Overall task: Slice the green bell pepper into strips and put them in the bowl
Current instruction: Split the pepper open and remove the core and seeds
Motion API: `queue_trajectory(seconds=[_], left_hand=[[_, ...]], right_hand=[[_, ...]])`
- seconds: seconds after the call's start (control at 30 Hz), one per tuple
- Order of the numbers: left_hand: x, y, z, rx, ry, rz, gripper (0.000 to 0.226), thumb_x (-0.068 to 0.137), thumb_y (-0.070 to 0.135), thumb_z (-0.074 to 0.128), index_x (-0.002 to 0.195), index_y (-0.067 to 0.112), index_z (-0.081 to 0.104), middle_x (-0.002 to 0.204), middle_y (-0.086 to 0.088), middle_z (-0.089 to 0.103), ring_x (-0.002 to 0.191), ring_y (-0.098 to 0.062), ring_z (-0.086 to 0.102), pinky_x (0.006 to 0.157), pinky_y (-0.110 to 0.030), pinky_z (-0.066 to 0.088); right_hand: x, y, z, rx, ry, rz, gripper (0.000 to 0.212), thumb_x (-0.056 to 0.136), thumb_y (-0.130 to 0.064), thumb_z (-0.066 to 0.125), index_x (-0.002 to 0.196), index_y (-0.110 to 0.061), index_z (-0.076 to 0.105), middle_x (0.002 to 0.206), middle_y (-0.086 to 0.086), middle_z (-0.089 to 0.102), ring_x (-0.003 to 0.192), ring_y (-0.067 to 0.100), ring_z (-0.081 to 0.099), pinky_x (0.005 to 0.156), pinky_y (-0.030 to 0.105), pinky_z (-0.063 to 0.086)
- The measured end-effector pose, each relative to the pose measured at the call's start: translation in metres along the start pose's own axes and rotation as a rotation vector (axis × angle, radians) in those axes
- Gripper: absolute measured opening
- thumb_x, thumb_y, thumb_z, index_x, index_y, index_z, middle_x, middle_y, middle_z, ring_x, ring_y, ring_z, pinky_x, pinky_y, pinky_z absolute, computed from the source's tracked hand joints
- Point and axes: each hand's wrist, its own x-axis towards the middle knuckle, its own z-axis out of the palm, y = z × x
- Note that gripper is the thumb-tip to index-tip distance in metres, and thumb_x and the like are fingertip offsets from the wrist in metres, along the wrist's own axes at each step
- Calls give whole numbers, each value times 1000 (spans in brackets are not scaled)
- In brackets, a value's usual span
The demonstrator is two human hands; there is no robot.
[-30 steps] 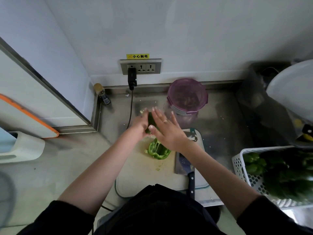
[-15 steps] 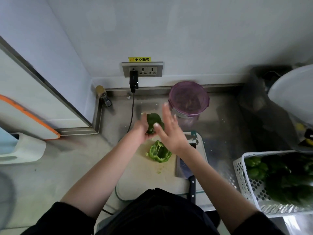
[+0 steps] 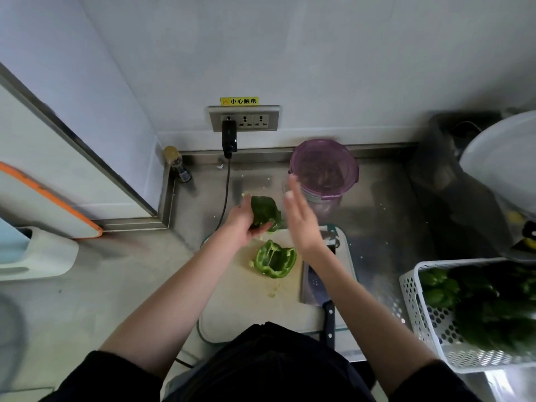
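Two pepper halves: one gripped in the left hand (image 3: 242, 224) above the cutting board's (image 3: 249, 311) far edge; the other (image 3: 275, 259) lying cut-side up just below; right hand (image 3: 301, 224), flat and empty, nearer the cleaver (image 3: 314, 282) and the purple-rimmed bowl (image 3: 324, 169).

The right hand (image 3: 301, 219) was motion-blurred, its fingertips smeared across the purple-lidded container (image 3: 324, 169), whose contents were too dim to tell. The left hand (image 3: 243, 224) hid part of the pepper half (image 3: 265, 210) it held. The right forearm covered part of the cleaver (image 3: 314, 282), and the picture's right edge cut off the white basket (image 3: 420, 309) of blurred green peppers.
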Motion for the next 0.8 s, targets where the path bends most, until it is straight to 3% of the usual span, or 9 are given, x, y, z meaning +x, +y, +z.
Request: queue_trajectory(seconds=[0.07, 0.13, 0.23, 0.3, 0.4, 0.5, 0.67, 0.73, 0.8], left_hand=[[-2, 2, -6, 19, -24, -3, 42, 93, 54, 42, 110, 17, 48, 109, -16, 51, 83, -30, 60, 41, -27, 53], [-6, 6, -8, 139, -112, 57, 42, 92, 58, 39, 105, 19, 48, 110, -14, 53, 87, -30, 62, 48, -32, 57], [-6, 9, -13, 239, -160, 154, 45, 94, 56, 36, 111, 15, 49, 113, -14, 57, 93, -29, 64, 68, -42, 59], [-2, 9, -26, 200, -201, 113, 45, 96, 50, 41, 120, 13, 49, 120, -16, 56, 98, -29, 64, 75, -45, 58], [-1, 3, -52, 220, -452, -93, 49, 90, 45, 55, 127, 14, 47, 123, -19, 56, 105, -38, 63, 81, -47, 57], [1, -15, -67, 450, -389, 26, 39, 90, 6, 58, 128, 8, 49, 113, -16, 62, 98, -34, 66, 78, -46, 57], [12, -42, -88, 507, -181, 194, 50, 81, -16, 54, 116, 19, 52, 118, -14, 57, 105, -30, 59, 80, -46, 56], [12, -46, -95, 553, -172, 189, 50, 81, -15, 57, 117, 19, 52, 114, -12, 57, 105, -28, 58, 79, -43, 57], [11, -47, -100, 640, -188, 182, 50, 80, -13, 59, 117, 21, 52, 111, -8, 57, 104, -25, 57, 76, -37, 57]], right_hand=[[8, -2, -11, 229, 137, 178, 54, 99, -50, 30, 149, -30, 25, 151, -6, 32, 136, 13, 32, 114, 34, 21], [11, 3, -15, 494, -3, 485, 50, 95, -52, 41, 133, -19, 45, 134, 7, 51, 124, 28, 49, 104, 49, 40], [5, 7, -15, 671, -46, 462, 19, 93, -21, 57, 107, -8, 58, 113, 15, 59, 105, 28, 61, 85, 45, 55], [-4, 8, -15, 449, -56, 248, 8, 87, -8, 64, 94, -11, 61, 99, 8, 65, 94, 20, 65, 82, 35, 57], [-16, 16, -5, -287, -157, -180, 13, 80, -5, 70, 86, -12, 61, 98, 0, 63, 90, 14, 59, 85, 23, 49], [-29, 35, 13, -457, -314, -341, 14, 79, -7, 72, 92, -7, 65, 98, 0, 58, 89, 12, 51, 82, 23, 43], [-28, 52, -1, -344, 97, 36, 24, 90, -35, 60, 108, -21, 55, 95, -3, 56, 85, 12, 55, 67, 21, 44], [-20, 63, -3, -324, 15, 272, 32, 92, -38, 56, 116, -18, 48, 103, 3, 57, 87, 17, 57, 66, 26, 44], [-19, 75, 4, -343, -184, 332, 33, 93, -31, 56, 120, -16, 44, 110, 8, 57, 90, 19, 59, 67, 26, 47]])
